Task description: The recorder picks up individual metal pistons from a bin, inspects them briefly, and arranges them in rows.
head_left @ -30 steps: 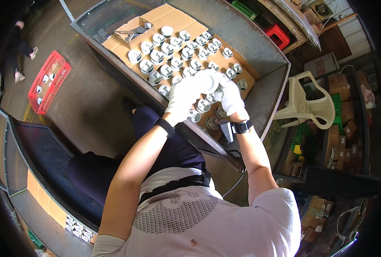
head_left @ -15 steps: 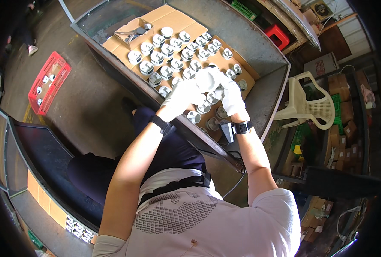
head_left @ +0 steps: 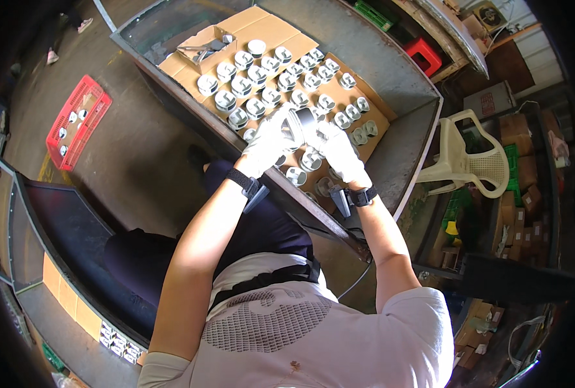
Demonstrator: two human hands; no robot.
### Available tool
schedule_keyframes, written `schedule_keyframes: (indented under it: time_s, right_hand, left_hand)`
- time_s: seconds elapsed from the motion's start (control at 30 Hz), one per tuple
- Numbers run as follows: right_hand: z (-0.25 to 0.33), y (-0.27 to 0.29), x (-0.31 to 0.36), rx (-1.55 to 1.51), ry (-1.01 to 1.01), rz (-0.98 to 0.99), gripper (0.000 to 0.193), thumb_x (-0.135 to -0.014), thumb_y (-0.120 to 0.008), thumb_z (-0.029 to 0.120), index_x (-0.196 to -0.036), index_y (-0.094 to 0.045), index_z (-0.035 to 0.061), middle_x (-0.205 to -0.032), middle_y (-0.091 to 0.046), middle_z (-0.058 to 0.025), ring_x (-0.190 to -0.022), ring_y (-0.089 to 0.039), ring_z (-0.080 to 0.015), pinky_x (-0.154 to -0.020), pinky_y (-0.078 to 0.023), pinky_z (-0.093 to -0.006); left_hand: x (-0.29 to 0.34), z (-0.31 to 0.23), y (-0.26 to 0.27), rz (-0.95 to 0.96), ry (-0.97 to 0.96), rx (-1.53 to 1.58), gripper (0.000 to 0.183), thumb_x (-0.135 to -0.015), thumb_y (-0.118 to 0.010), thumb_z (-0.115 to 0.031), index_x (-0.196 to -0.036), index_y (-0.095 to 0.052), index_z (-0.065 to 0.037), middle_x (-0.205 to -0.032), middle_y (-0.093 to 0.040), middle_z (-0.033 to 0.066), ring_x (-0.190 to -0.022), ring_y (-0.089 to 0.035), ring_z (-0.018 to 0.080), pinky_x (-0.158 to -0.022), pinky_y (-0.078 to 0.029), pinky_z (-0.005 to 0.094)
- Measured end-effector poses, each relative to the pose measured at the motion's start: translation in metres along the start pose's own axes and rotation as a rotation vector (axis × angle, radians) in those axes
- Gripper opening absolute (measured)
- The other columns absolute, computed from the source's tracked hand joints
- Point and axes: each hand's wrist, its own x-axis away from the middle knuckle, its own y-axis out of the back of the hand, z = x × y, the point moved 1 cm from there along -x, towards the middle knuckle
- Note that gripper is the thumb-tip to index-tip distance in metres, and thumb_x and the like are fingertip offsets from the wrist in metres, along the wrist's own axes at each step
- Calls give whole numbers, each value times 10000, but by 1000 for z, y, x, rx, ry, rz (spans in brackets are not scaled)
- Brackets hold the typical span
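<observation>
A metal piston (head_left: 307,117), turned on its side, is held over the workbench between my hands. My left hand (head_left: 267,141), in a white glove, is closed around its near-left side. My right hand (head_left: 340,154), gloved too, has its fingers bent against the right side; glare partly hides the fingertips. Beneath and beyond them, several similar silver pistons (head_left: 241,85) stand in loose rows on brown cardboard (head_left: 268,29). Another piston (head_left: 311,160) is just below my right hand. Each of my wrists wears a black strap with a small device.
The metal workbench has a raised rim (head_left: 430,139) on the right. A small cardboard box (head_left: 206,52) of tools sits at its far left. On the floor at left is a red crate (head_left: 80,123) with pistons. A cream plastic chair (head_left: 465,152) stands at right, beside shelves of boxes.
The piston has been tipped from its round flat face toward me onto its side. My left hand has shifted its grip around it, and my right hand has lowered slightly.
</observation>
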Motion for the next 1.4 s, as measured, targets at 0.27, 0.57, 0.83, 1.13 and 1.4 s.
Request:
schedule_keyframes:
  time_s: [0.27, 0.57, 0.83, 1.13, 1.4]
  right_hand:
    - [-2, -2, 4, -5, 24, -76, 268, -912, -667, 233, -1057, -650, 9, -928, -662, -130, -855, -617, -268, -769, -495, -388]
    - [17, 3, -2, -91, -37, -7, 300, -924, -663, 247, -1112, -686, 15, -1025, -714, -129, -942, -660, -254, -863, -515, -359]
    - [29, 6, 3, -47, -52, -33, 332, -936, -644, 262, -1162, -691, 24, -1064, -719, -128, -978, -665, -258, -889, -512, -366]
    - [6, 8, 4, 23, 105, -122, 238, -941, -646, 224, -1071, -722, 39, -932, -674, -48, -777, -592, -166, -732, -489, -309]
    - [50, 18, -8, -295, -233, -36, 293, -990, -590, 255, -1118, -731, 32, -791, -615, 40, -690, -480, -54, -618, -392, -247]
  left_hand:
    - [5, -21, -6, 13, 112, -113, 739, -823, -700, -49, -1481, -373, 28, -1342, -573, 177, -1199, -580, 230, -1004, -496, 342]
    - [-8, 19, 5, 127, -67, 68, 578, -947, -536, -52, -1504, -386, -24, -1384, -556, 122, -1181, -584, 173, -971, -509, 300]
    - [-5, 11, -3, 134, -41, 237, 460, -900, -649, -55, -1346, -549, 4, -1221, -622, 83, -1056, -617, 159, -872, -542, 262]
    - [-9, 5, -5, 167, -116, 35, 718, -828, -715, -16, -1478, -410, -3, -1450, -505, 125, -1287, -508, 190, -1032, -484, 329]
    - [-5, 2, -2, 206, 129, 212, 722, -812, -727, -15, -1475, -442, -32, -1368, -569, 102, -1177, -567, 138, -948, -511, 280]
